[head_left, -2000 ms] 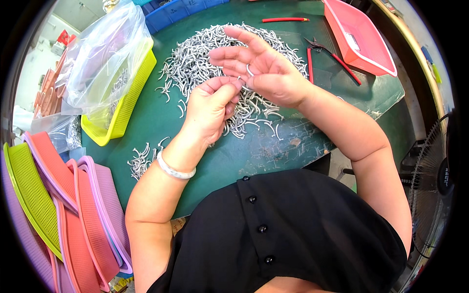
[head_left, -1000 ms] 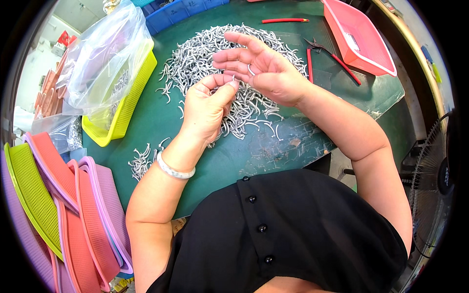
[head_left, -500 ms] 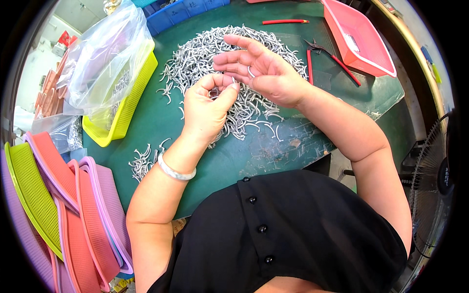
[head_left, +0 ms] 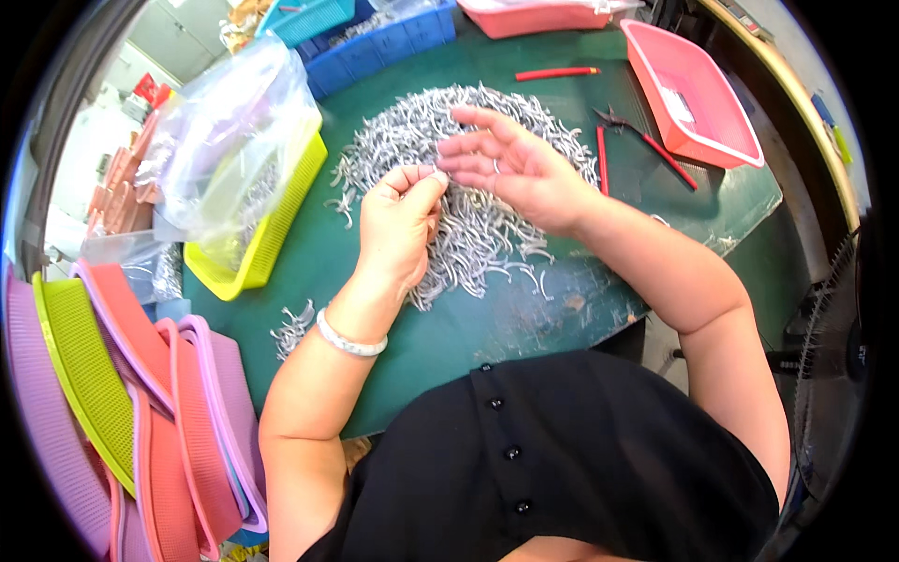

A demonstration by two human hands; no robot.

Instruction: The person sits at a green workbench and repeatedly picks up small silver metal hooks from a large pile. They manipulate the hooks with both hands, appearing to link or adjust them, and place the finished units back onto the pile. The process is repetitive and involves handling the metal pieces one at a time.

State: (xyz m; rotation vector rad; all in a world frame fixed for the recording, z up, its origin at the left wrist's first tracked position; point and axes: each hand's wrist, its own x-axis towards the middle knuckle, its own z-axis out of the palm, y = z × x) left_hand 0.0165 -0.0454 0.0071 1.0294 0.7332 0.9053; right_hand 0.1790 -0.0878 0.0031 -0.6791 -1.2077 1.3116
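A large heap of small curved grey metal pieces [head_left: 487, 248] lies on the green tabletop [head_left: 431, 347]. Over its near left part is my left hand [head_left: 398, 225], thumb and forefinger pinched together; whatever sits between them is too small to make out. Beside it, my right hand [head_left: 529, 178] hovers above the heap, palm turned toward the left hand, fingers outstretched, a ring on one finger. Nothing shows in its palm. A few more curved pieces [head_left: 294, 330] lie apart, next to my left forearm.
At left stand a yellow-green basket [head_left: 281, 234] with a clear plastic bag and stacked plastic baskets [head_left: 169, 450]. Red-handled pliers [head_left: 646, 140], a red stick [head_left: 557, 73] and a pink basket [head_left: 693, 103] are at far right. A blue bin [head_left: 384, 47] stands behind.
The whole view has shifted, so everything sits slightly lower and further right. My right hand has drawn a little away from my left, which still pinches.
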